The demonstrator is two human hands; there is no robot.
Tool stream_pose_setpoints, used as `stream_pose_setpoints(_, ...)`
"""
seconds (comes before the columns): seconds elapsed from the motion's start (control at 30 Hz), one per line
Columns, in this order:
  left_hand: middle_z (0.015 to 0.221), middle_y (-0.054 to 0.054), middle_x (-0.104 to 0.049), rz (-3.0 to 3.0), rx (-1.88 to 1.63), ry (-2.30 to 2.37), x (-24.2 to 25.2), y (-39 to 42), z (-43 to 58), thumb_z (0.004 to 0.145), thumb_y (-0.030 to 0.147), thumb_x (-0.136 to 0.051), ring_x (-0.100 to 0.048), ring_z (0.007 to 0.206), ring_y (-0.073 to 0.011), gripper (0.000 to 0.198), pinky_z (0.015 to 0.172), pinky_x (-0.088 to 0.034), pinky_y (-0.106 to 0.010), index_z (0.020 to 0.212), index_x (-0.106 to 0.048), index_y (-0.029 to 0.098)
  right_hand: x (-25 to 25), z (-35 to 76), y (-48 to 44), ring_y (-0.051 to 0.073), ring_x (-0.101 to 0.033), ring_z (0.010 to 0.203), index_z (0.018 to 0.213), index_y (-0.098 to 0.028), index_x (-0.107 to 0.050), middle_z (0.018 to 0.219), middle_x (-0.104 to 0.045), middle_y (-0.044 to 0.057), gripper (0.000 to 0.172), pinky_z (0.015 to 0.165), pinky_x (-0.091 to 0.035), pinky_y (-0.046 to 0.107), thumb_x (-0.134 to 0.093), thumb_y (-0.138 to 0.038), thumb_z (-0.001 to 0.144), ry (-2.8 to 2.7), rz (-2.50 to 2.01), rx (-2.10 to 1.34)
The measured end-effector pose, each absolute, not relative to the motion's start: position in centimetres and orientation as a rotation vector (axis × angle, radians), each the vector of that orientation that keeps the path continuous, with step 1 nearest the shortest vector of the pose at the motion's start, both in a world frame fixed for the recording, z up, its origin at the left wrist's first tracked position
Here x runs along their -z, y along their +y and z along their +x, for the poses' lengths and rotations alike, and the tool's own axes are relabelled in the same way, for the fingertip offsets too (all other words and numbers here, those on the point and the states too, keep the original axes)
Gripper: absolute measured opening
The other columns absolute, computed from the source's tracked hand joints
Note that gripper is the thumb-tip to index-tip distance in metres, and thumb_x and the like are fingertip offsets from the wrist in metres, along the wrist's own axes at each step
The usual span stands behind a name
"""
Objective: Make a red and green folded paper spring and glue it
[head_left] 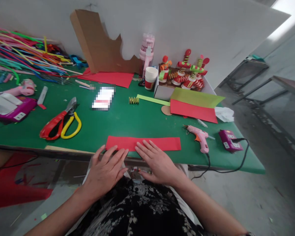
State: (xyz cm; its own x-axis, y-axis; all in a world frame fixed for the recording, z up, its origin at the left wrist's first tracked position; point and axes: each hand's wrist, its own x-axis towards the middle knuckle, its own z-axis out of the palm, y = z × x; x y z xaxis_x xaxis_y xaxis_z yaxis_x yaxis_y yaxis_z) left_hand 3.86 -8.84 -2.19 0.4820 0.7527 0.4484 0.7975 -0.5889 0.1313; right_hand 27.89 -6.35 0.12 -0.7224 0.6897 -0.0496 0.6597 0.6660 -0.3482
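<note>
I'm looking down at a long red paper strip (143,143) lying flat along the near edge of the green table (123,121), its long sides running left to right, a clean rectangle with a matte, even red face and no fold that I can make out. My left hand (105,170) sits palm down at the table's edge, fingers spread and loose, the fingertips (125,151) just reaching the strip's lower left part. My right hand (156,162) is flat too, fingers extended and slack, the tips pressing onto the middle of the strip's near edge; neither hand is gripping anything. To the right of the strip, a pink glue gun (199,135) lies on its side, and just beyond it a small purple box (229,140) with a black cable running off the table. To the left, well apart from the strip, lie red-and-yellow-handled scissors (61,123). Further back I see a folded green and red sheet (194,105), a little yellow-green accordion-folded piece (133,100), a stack of paper cups (150,78), and a box of finished red and green paper figures (184,73).
</note>
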Motion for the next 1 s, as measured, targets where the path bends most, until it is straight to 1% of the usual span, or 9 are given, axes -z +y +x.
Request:
stream_pose_setpoints(0.2, 0.123, -0.003, -0.073, -2.607, 0.723, -1.420, 1.8, -8.8, 3.2, 0.096, 0.032, -0.053, -0.061, 0.113, -0.0270, 0.039, 0.117, -0.021, -0.050, 0.134, -0.062, 0.026, -0.4, 27.8, -6.3, 0.029, -0.017, 0.154, 0.156, -0.008, -0.029, 0.164, -0.024, 0.012, 0.080, 0.127, -0.016, 0.048, -0.058, -0.037, 0.087, -2.804, -1.145, -0.540)
stream_pose_setpoints(0.43, 0.124, -0.003, -0.073, -2.452, 0.740, -1.535, 1.9, -9.3, 1.1, 0.096, 0.029, -0.052, -0.060, 0.115, -0.0295, 0.052, 0.113, -0.026, -0.054, 0.147, -0.047, 0.031, -0.1, 27.9, -6.3, 0.029, -0.015, 0.154, 0.156, -0.008, -0.028, 0.164, -0.023, 0.012, 0.081, 0.127, -0.016, 0.049, -0.057, -0.037, 0.087, -2.808, -1.127, -0.488)
stream_pose_setpoints(0.53, 0.124, -0.003, -0.073, -2.405, 0.720, -1.574, 1.7, -9.4, 0.1, 0.097, 0.028, -0.050, -0.060, 0.114, -0.0303, 0.050, 0.110, -0.029, -0.054, 0.146, -0.048, 0.031, 0.0, 27.9, -6.3, 0.028, -0.014, 0.154, 0.157, -0.010, -0.025, 0.164, -0.023, 0.012, 0.084, 0.127, -0.016, 0.050, -0.059, -0.038, 0.086, -2.797, -1.112, -0.484)
stream_pose_setpoints(0.6, 0.123, -0.003, -0.073, -2.372, 0.699, -1.590, 1.3, -9.5, -0.6, 0.097, 0.028, -0.048, -0.060, 0.114, -0.0310, 0.048, 0.109, -0.030, -0.055, 0.144, -0.051, 0.032, 0.0, 27.9, -6.3, 0.028, -0.014, 0.154, 0.157, -0.009, -0.025, 0.164, -0.023, 0.013, 0.085, 0.127, -0.016, 0.050, -0.060, -0.038, 0.085, -2.798, -1.115, -0.478)
stream_pose_setpoints(0.7, 0.127, -0.008, -0.071, -2.294, 0.649, -1.662, 0.4, -9.6, -1.3, 0.097, 0.027, -0.047, -0.058, 0.122, -0.0325, 0.050, 0.111, -0.031, -0.056, 0.146, -0.049, 0.027, 0.0, 27.8, -6.3, 0.029, -0.016, 0.154, 0.155, -0.007, -0.028, 0.164, -0.025, 0.014, 0.085, 0.127, -0.016, 0.050, -0.062, -0.038, 0.084, -2.792, -1.118, -0.471)
stream_pose_setpoints(0.8, 0.140, -0.015, -0.061, -2.331, 0.649, -1.588, -0.3, -9.6, -0.3, 0.097, 0.027, -0.043, -0.048, 0.136, -0.0331, 0.059, 0.114, -0.031, -0.054, 0.154, -0.035, 0.016, 0.1, 27.8, -6.5, 0.029, -0.017, 0.154, 0.155, -0.008, -0.029, 0.163, -0.027, 0.015, 0.086, 0.127, -0.017, 0.049, -0.064, -0.039, 0.083, -2.772, -1.111, -0.472)
stream_pose_setpoints(0.87, 0.148, -0.016, -0.053, -2.444, 0.665, -1.467, -0.4, -9.4, 1.5, 0.098, 0.031, -0.041, -0.041, 0.142, -0.0319, 0.062, 0.117, -0.028, -0.052, 0.156, -0.029, 0.013, 0.1, 27.8, -6.5, 0.029, -0.018, 0.154, 0.156, -0.009, -0.027, 0.163, -0.028, 0.015, 0.087, 0.126, -0.018, 0.050, -0.064, -0.040, 0.083, -2.761, -1.113, -0.461)
stream_pose_setpoints(0.93, 0.152, -0.016, -0.049, -2.547, 0.628, -1.385, 0.0, -8.9, 3.8, 0.099, 0.039, -0.040, -0.037, 0.146, -0.0307, 0.061, 0.120, -0.024, -0.050, 0.154, -0.035, 0.013, 0.2, 27.8, -6.6, 0.028, -0.018, 0.154, 0.157, -0.011, -0.026, 0.163, -0.028, 0.014, 0.086, 0.126, -0.019, 0.050, -0.063, -0.040, 0.084, -2.757, -1.109, -0.443)
stream_pose_setpoints(1.0, 0.154, -0.014, -0.046, -2.591, 0.576, -1.338, 0.5, -8.2, 5.7, 0.099, 0.048, -0.038, -0.034, 0.147, -0.0311, 0.062, 0.121, -0.020, -0.051, 0.150, -0.042, 0.013, 0.2, 27.8, -6.5, 0.029, -0.018, 0.154, 0.157, -0.013, -0.026, 0.163, -0.027, 0.013, 0.085, 0.126, -0.019, 0.050, -0.061, -0.041, 0.085, -2.764, -1.106, -0.427)
